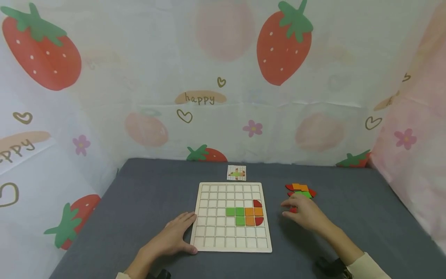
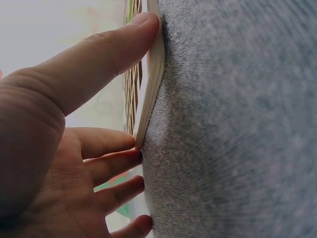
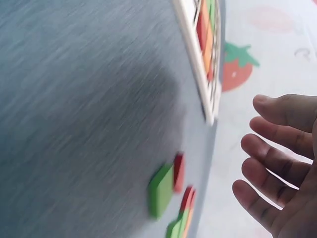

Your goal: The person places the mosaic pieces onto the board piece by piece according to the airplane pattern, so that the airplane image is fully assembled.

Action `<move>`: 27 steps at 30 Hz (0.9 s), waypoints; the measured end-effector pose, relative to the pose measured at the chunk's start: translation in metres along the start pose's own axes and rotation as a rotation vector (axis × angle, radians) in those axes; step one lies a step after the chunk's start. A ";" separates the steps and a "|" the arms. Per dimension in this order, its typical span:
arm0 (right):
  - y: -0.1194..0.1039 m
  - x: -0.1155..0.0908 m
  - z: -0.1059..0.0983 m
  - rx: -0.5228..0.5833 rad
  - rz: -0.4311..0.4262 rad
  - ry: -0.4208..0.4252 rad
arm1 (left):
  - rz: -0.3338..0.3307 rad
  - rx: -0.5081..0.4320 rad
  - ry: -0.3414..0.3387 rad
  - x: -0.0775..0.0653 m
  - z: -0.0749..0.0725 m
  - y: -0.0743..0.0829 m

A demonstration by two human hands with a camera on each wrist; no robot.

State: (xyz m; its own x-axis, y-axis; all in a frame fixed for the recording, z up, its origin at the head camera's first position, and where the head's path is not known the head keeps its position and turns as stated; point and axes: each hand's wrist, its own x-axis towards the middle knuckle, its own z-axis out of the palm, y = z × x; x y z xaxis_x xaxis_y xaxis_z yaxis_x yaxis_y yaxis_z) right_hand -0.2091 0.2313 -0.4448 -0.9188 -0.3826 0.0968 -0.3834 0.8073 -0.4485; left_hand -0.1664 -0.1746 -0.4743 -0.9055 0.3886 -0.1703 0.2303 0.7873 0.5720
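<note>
A pale wooden grid board (image 1: 211,231) lies on the dark cloth, with several green squares (image 1: 240,221), orange squares (image 1: 249,221) and rounded red pieces (image 1: 259,221) set in its cells. My left hand (image 1: 175,234) rests against the board's left edge, thumb at the near corner and fingers spread along the side. To the right of the board, my right hand (image 1: 304,212) hovers over loose pieces, its fingers apart and a red piece (image 1: 293,210) showing beneath them. In the right wrist view its fingers (image 3: 262,148) hold nothing, and a loose green piece (image 3: 161,191) lies below.
Behind the right hand is a small pile of loose red, orange (image 1: 300,187) and green pieces. A small printed pattern card (image 1: 236,173) lies beyond the board's far edge. Strawberry-printed curtain (image 1: 209,58) closes off the back and sides of the table.
</note>
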 end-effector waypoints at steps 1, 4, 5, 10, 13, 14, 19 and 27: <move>0.003 -0.003 -0.002 -0.005 0.014 0.007 | 0.000 0.001 0.002 0.000 0.000 0.000; 0.012 -0.011 -0.005 -0.022 0.045 0.019 | 0.000 0.000 0.004 -0.001 0.000 0.001; 0.015 -0.013 -0.005 -0.024 0.056 0.021 | 0.001 0.002 0.005 -0.001 0.000 0.001; 0.023 -0.021 -0.006 -0.038 0.082 0.008 | 0.003 0.008 0.009 -0.002 -0.001 0.002; 0.025 -0.022 -0.006 -0.054 0.114 -0.007 | -0.001 0.008 0.007 -0.002 -0.001 0.001; 0.025 -0.022 -0.006 -0.060 0.128 -0.013 | -0.003 0.007 0.005 -0.002 -0.001 0.001; 0.028 -0.022 -0.004 -0.080 0.202 -0.057 | -0.006 0.003 -0.001 -0.001 0.000 0.001; 0.030 -0.023 0.002 -0.107 0.185 -0.076 | -0.013 0.004 0.004 -0.002 -0.001 0.002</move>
State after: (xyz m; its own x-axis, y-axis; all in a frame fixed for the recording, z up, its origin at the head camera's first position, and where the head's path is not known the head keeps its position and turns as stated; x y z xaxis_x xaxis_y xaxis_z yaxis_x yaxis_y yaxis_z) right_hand -0.1992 0.2633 -0.4620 -0.9663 -0.2531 -0.0472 -0.2206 0.9083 -0.3555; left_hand -0.1642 -0.1743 -0.4723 -0.9098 0.3766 -0.1747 0.2200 0.7942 0.5665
